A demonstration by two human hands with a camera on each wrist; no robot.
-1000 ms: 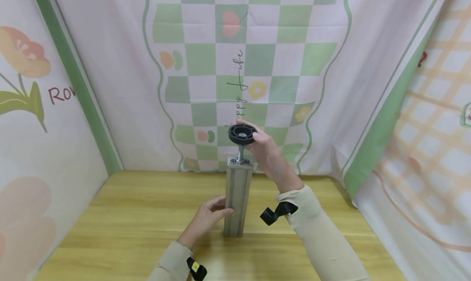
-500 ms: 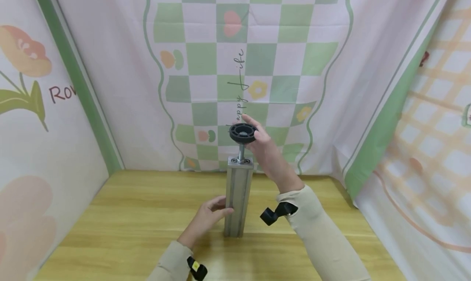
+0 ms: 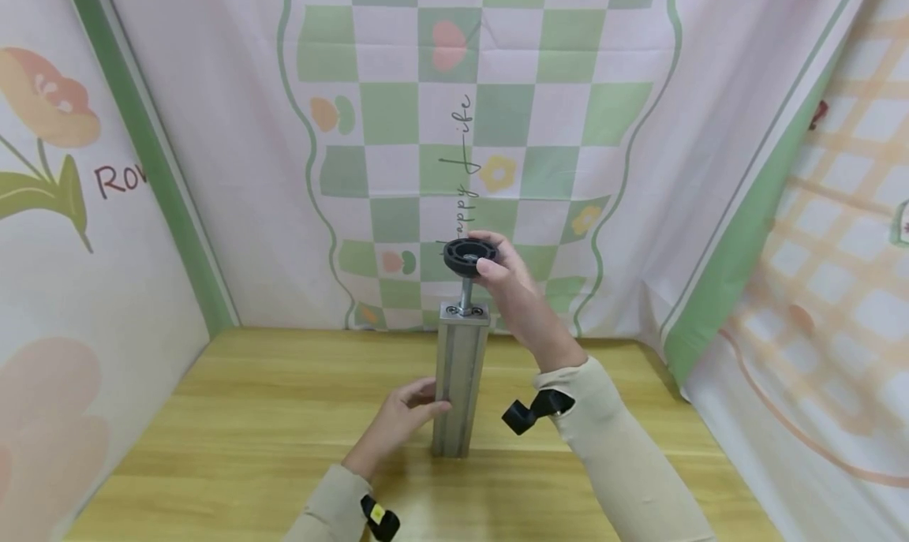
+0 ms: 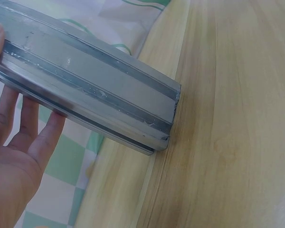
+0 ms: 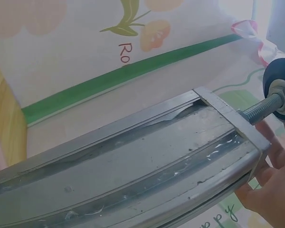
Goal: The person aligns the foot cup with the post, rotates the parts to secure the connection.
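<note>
An aluminium profile [image 3: 458, 384] stands upright on the wooden table. A threaded rod [image 3: 465, 293] rises out of its end plate [image 5: 235, 118], topped by a black round levelling foot [image 3: 458, 269]. With thumb and fingers on its rim, my right hand [image 3: 518, 301] pinches the foot; a nut [image 5: 281, 95] sits under it in the right wrist view. My left hand [image 3: 398, 425] holds the profile at lower mid-height, thumb on the near side. In the left wrist view, spread fingers [image 4: 50, 135] support its side, and the profile's bottom end meets the tabletop.
The wooden tabletop [image 3: 270, 416] runs back to a patterned cloth [image 3: 383, 116]. More printed cloth hangs on the left [image 3: 85, 289] and right [image 3: 817, 289]. Each wrist carries a black camera mount [image 3: 521, 416].
My right fingers opened away from the foot's rim half a second ago and have closed on it again, thumb now further forward. The left hand and the profile have stayed put.
</note>
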